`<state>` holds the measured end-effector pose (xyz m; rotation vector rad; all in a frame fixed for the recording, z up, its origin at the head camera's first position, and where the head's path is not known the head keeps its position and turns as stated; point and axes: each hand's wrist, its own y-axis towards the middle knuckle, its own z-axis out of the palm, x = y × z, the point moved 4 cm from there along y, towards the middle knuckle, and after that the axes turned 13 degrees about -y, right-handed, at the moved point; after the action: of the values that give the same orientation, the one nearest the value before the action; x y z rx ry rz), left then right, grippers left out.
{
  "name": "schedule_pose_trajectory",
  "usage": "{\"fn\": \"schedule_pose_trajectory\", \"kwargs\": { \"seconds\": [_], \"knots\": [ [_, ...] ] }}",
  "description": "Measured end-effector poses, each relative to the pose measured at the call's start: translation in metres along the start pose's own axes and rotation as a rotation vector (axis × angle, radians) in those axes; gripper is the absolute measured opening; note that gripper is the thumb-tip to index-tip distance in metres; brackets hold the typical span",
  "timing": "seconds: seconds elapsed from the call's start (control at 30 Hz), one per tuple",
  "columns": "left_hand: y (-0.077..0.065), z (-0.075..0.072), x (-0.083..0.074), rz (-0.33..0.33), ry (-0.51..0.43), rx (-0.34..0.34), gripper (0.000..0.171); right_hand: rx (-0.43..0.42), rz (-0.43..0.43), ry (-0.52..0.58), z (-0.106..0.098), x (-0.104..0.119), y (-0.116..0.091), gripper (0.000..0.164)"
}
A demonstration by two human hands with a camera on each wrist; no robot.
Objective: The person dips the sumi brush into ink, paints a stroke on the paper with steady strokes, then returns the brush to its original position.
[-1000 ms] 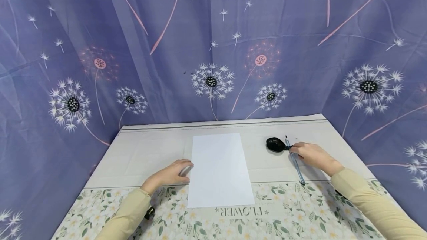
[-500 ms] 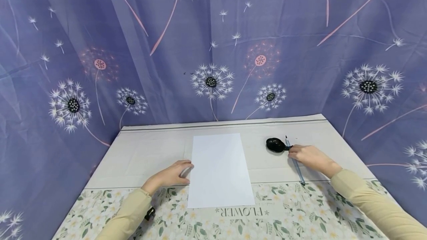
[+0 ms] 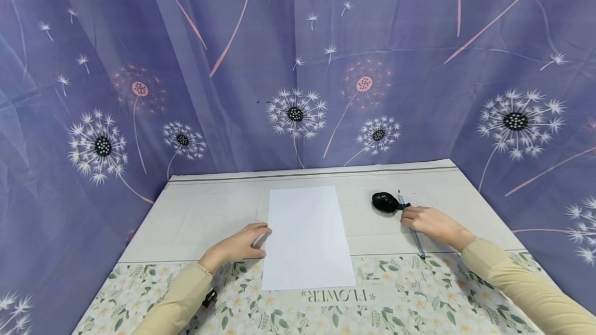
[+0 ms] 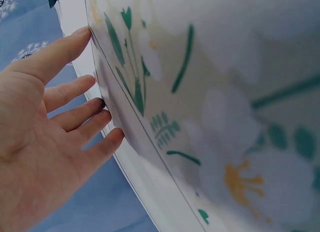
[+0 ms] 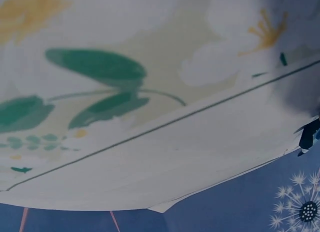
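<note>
A plain white sheet of paper (image 3: 304, 239) lies flat on the covered table. My left hand (image 3: 239, 242) rests at its left edge, fingers and thumb loosely spread; the left wrist view shows the same open palm (image 4: 55, 117) holding nothing. At the right, my right hand (image 3: 433, 224) is over a pale blue pen (image 3: 417, 242), with bent fingers that hide its middle. Whether they grip it cannot be seen. Just beyond those fingertips lies a glossy black rounded thing (image 3: 384, 202) with a narrow neck, its kind unclear. The right wrist view does not show the hand.
A flowered cloth (image 3: 396, 309) with a white band (image 3: 214, 200) covers the table. Purple dandelion-print curtains (image 3: 233, 118) stand along its back and both sides. A small black object (image 3: 209, 299) shows below the left sleeve.
My right hand has shifted slightly toward me, leaving more of the black thing's neck visible. The left hand and paper have stayed in place.
</note>
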<state>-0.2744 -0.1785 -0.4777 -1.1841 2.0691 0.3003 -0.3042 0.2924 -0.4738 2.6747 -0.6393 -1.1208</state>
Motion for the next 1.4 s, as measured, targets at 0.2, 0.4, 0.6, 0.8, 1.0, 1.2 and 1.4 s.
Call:
{"fn": "schedule_pose_trajectory", "kwargs": {
  "seconds": [0.2,0.4,0.6,0.8,1.0,1.2,1.4],
  "knots": [
    [0.001,0.0,0.0,0.004,0.004,-0.004,0.062,-0.058,0.003,-0.011,0.006,0.0,-0.002,0.048],
    [0.002,0.0,0.002,0.001,-0.006,-0.005,0.062,-0.042,0.018,0.01,0.008,-0.002,-0.005,0.022],
    [0.001,0.0,0.001,0.002,-0.012,-0.009,0.062,-0.018,0.039,0.012,0.006,0.0,-0.006,0.025],
    [0.0,0.002,0.002,0.004,-0.012,-0.003,0.062,-0.082,0.047,0.027,0.002,0.0,-0.006,0.047],
    [0.001,0.001,0.001,0.007,0.004,-0.009,0.062,-0.112,0.086,0.056,-0.003,-0.003,-0.002,0.035],
    [0.001,0.001,0.0,0.005,-0.003,-0.003,0.062,-0.163,0.123,0.074,-0.007,-0.004,0.002,0.047],
    [0.001,0.002,0.001,-0.001,-0.008,-0.006,0.062,-0.228,0.18,0.112,-0.011,-0.009,0.005,0.058]
  ]
}}
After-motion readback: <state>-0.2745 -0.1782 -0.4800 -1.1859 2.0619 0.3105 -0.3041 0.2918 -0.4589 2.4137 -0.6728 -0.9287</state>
